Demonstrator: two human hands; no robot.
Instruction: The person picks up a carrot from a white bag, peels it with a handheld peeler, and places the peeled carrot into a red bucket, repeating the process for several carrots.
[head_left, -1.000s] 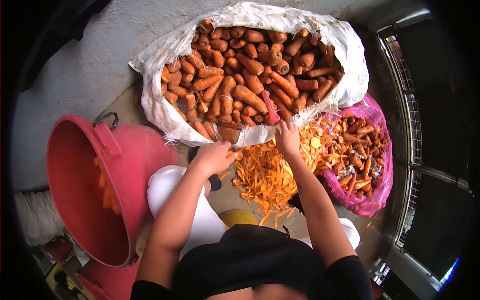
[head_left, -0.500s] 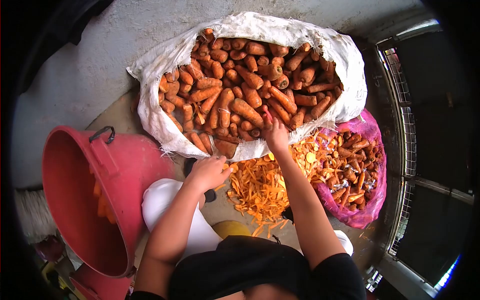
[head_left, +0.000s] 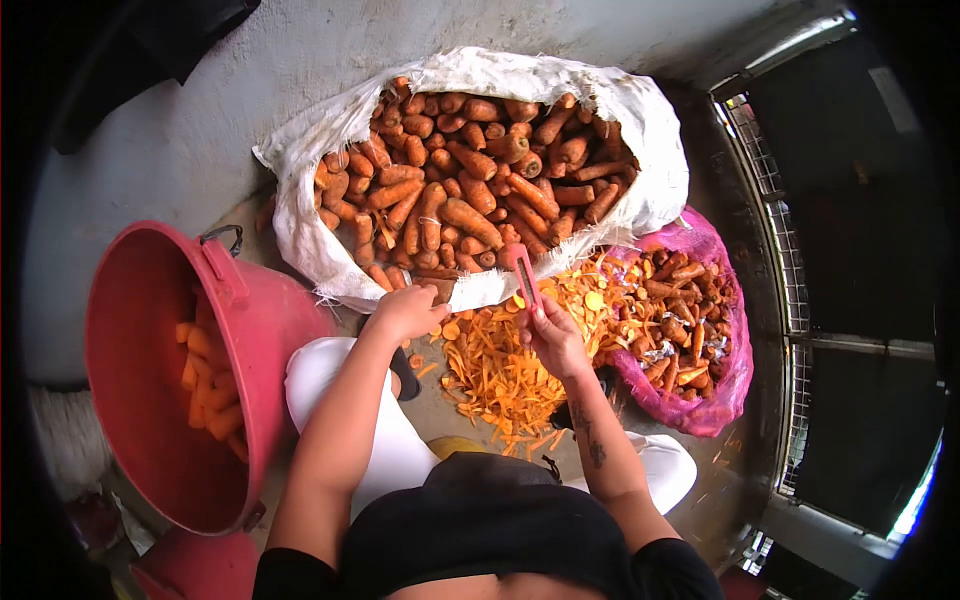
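In my right hand (head_left: 556, 338) is a pink-handled peeler (head_left: 525, 278), its slotted end pointing up toward the sack. The fingers close around its lower part. My left hand (head_left: 405, 313) is at the front rim of the white sack (head_left: 655, 150), its fingers curled beside a broad brownish-orange piece (head_left: 437, 289). I cannot make out what, if anything, they grip. Unpeeled carrots (head_left: 470, 215) fill the sack. Below the rim, between my hands, lies a heap of orange peelings (head_left: 495, 375).
On the left a tilted red tub (head_left: 130, 430) holds peeled carrots (head_left: 212, 385). To the right, a pink mesh bag (head_left: 735, 385) contains carrot pieces and scraps (head_left: 690, 320). A wall stands behind the sack, and dark panels with wire grille (head_left: 790, 260) line the right side.
My right hand has drawn back from the carrots toward me, bringing the peeler into clear view. My left hand has moved up slightly against the sack's rim. The camera view has shifted.
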